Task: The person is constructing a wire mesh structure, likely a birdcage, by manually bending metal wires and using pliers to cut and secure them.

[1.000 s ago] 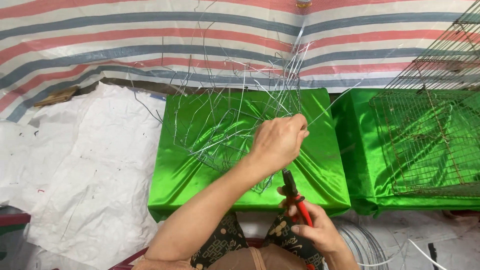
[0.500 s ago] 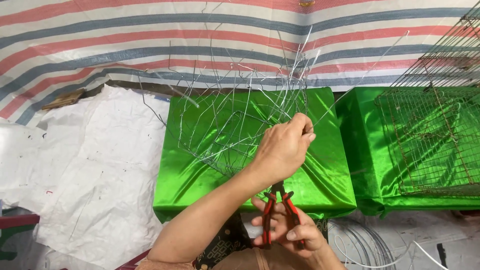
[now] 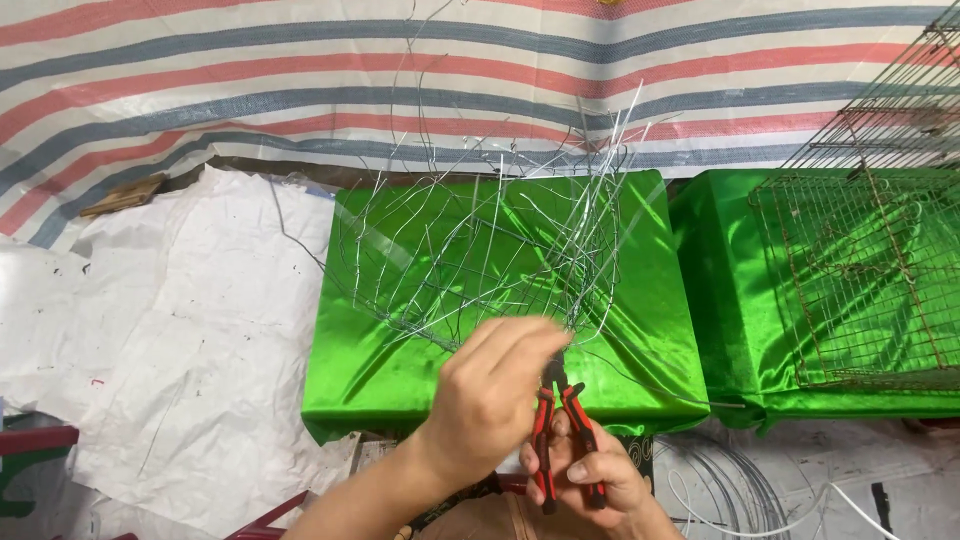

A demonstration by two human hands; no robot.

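Observation:
A loose tangle of thin silver wire (image 3: 490, 250) rises from a block covered in shiny green cloth (image 3: 400, 370). My left hand (image 3: 495, 395) reaches in from the lower left and pinches the wire strands at the tangle's near edge. Just below it, my right hand (image 3: 590, 480) grips red-and-black pliers (image 3: 560, 420). The pliers' jaws point up and meet the wire right at my left fingertips. The exact spot where the jaws touch is hidden by my left hand.
A second green-covered block (image 3: 730, 300) stands to the right with rusty wire mesh panels (image 3: 860, 270) on it. White crumpled sheeting (image 3: 170, 340) covers the floor at left. A striped tarp (image 3: 300, 80) lies behind. Coiled wire (image 3: 720, 480) lies at lower right.
My left hand came down from the middle of the tangle to its near edge. My right hand raised the pliers until the jaws met the wire by my left fingers.

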